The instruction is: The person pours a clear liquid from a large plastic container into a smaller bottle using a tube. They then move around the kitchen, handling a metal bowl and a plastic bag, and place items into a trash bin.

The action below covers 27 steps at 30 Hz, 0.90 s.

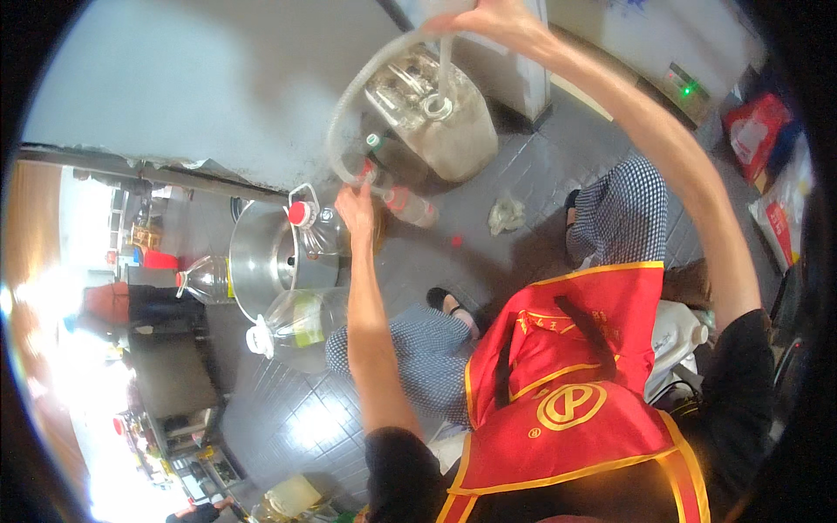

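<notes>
My left hand (356, 209) grips the lower end of a clear ribbed plastic hose (343, 111), beside the neck of a clear plastic bottle (413, 207) lying or leaning on the floor. High at the top edge, my right hand (480, 19) holds a pale top piece (444, 6), partly cut off by the frame, where the hose's two legs meet. From there a straight tube (445, 72) drops into the open mouth of a cloudy white plastic jerrycan (451, 144). Whether liquid flows is unclear.
A red-capped oil jug (320, 229), a stainless steel pot (261, 255) and a large clear jug (304, 320) stand to the left. A green-capped bottle (386, 147) is beside the jerrycan. A crumpled plastic bag (506, 214) and red cap (456, 241) lie on the tiled floor.
</notes>
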Each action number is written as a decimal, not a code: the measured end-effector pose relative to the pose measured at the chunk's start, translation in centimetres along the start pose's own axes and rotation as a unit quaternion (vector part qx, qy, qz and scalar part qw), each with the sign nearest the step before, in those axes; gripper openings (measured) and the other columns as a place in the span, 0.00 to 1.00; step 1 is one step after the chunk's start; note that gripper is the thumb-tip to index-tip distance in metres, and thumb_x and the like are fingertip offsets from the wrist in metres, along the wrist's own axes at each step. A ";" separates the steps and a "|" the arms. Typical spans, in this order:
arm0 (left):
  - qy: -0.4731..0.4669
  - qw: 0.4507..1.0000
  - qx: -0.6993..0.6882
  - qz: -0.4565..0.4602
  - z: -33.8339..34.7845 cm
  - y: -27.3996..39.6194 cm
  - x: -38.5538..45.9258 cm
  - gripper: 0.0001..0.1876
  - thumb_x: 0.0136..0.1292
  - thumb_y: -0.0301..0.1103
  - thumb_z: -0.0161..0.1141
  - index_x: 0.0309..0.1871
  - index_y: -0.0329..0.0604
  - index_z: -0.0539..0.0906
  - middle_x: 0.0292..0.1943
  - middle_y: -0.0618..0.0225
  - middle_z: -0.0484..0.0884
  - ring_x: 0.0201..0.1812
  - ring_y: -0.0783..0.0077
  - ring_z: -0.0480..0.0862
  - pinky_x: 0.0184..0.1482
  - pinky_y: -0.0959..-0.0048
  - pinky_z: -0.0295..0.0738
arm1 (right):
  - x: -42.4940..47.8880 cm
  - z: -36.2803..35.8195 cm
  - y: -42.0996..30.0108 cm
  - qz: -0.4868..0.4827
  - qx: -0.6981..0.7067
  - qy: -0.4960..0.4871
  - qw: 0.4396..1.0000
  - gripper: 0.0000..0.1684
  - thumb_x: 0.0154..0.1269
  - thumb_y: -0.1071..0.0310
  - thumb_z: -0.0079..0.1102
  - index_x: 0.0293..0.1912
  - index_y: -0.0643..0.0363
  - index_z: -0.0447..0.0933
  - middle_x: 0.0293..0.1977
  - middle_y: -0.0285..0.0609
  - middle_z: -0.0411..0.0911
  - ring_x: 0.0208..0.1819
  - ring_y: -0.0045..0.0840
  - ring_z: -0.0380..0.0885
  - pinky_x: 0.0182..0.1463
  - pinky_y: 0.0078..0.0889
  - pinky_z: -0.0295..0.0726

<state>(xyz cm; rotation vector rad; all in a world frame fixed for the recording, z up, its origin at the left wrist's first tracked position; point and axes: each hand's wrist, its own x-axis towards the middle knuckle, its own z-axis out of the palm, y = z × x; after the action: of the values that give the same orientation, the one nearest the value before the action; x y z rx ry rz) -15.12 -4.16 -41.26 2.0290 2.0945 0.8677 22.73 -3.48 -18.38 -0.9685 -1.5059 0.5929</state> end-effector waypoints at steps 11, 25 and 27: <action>-0.039 0.999 0.009 0.027 1.1 0.5 0.3 0.15 0.56 0.35 0.65 0.38 0.30 0.82 0.37 0.42 0.83 0.42 0.39 0.81 0.46 0.52 0.74 | -0.9 -1.8 -2.2 0.023 -0.013 -0.017 0.999 0.29 0.51 0.69 0.70 0.54 0.64 0.75 0.46 0.48 0.81 0.51 0.32 0.78 0.56 0.37 0.78; 0.007 0.997 -0.080 0.020 0.3 1.7 -0.2 0.16 0.56 0.37 0.66 0.42 0.34 0.84 0.33 0.48 0.85 0.37 0.49 0.85 0.42 0.57 0.75 | -1.5 -3.8 0.3 -0.052 -0.102 0.038 0.993 0.28 0.52 0.58 0.75 0.50 0.61 0.79 0.42 0.43 0.84 0.46 0.27 0.82 0.53 0.32 0.80; -0.016 0.998 -0.052 0.034 0.4 3.0 0.8 0.17 0.56 0.39 0.66 0.42 0.35 0.85 0.33 0.51 0.86 0.36 0.52 0.85 0.43 0.58 0.75 | -1.1 -4.9 1.0 -0.055 -0.097 0.019 0.994 0.32 0.51 0.53 0.76 0.51 0.61 0.77 0.42 0.44 0.83 0.46 0.27 0.82 0.54 0.32 0.79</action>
<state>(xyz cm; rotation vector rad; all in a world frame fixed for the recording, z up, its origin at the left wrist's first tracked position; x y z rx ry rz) -12.35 -3.44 -40.03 2.0577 1.9316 0.9260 27.71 -4.66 -18.97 -1.0319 -1.5930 0.3521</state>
